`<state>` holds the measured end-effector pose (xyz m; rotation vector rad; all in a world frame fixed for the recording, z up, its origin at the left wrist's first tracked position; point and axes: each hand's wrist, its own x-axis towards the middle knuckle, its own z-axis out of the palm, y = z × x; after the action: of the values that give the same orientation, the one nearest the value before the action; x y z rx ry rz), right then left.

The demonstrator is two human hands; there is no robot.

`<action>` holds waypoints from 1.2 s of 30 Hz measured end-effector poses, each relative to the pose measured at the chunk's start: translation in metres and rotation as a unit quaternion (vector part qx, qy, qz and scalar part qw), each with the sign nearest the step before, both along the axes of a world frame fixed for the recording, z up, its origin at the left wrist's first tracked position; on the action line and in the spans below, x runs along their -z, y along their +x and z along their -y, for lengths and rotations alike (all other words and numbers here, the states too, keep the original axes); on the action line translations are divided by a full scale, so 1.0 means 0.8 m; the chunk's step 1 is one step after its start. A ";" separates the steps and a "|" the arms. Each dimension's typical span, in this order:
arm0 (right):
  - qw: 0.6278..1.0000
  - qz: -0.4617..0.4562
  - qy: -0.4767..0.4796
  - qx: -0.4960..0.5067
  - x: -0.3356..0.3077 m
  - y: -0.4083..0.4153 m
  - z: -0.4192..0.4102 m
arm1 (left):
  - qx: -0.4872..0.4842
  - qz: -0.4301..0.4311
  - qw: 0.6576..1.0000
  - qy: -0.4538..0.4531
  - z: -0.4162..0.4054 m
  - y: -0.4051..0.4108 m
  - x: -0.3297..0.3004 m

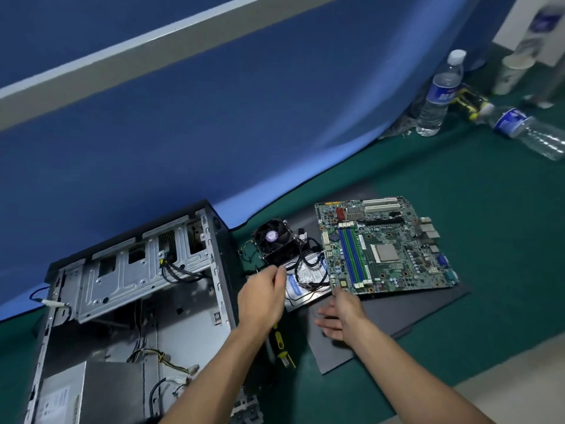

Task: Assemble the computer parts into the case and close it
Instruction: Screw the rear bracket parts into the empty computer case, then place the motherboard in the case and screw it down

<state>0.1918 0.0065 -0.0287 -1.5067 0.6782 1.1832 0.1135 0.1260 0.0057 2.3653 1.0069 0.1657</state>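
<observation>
Left hand [263,296] loosely curled near cooler fan [273,240], grip unclear; right hand [339,316] open, fingers at motherboard [385,244] corner; open case [137,301] at left.

Blue partition wall [244,117] with pale grey band [122,53]; green table surface [458,185]; dim, bluish light.

Two bare arms came up from the bottom of the view. No sleeves covered them as far as the picture showed. The left hand [262,296] wore no glove, ring or watch. The right hand [341,315] was bare too, with nothing on its wrist or fingers.
</observation>
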 end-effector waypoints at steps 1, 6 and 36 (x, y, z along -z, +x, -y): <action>1.000 -0.002 0.004 0.018 0.000 0.002 0.001 | 0.012 -0.024 0.999 -0.018 0.005 0.002 0.002; 0.994 0.003 0.009 0.110 -0.003 0.004 -0.002 | -0.021 -0.064 0.971 -0.230 0.028 0.018 0.009; 0.900 0.384 -0.060 -0.197 -0.105 0.160 0.044 | -0.137 0.124 0.939 -0.291 0.047 0.189 -0.041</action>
<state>0.3200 -0.0290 0.0551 -2.0921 -0.1025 0.7175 0.2644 0.0884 0.0386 1.6227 1.0786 0.2280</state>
